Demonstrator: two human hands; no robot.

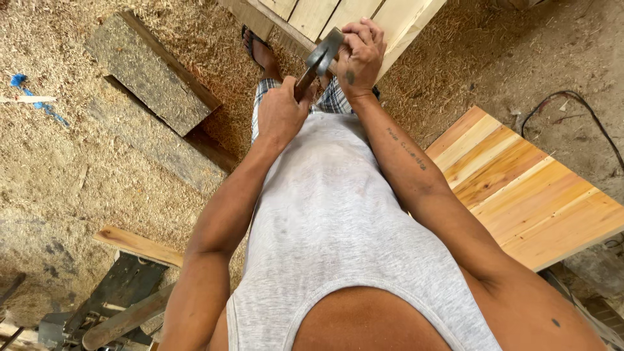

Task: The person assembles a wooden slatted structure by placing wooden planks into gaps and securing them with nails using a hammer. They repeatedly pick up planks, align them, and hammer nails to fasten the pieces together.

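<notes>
Top centre of the frame: hammer (316, 65) held in both hands above a pale plank panel (364, 16). Left hand (281, 114) clenched round the wooden handle, right hand (359, 55) closed over the metal head. Right of frame, a glued board panel (526, 195) in honey tones; upper left, weathered timber blocks (153, 71) on sawdust-strewn floor (52, 175).

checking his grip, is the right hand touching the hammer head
Touching. The head view shows the right hand wrapped over the hammer head, while the left hand grips the handle.
</notes>
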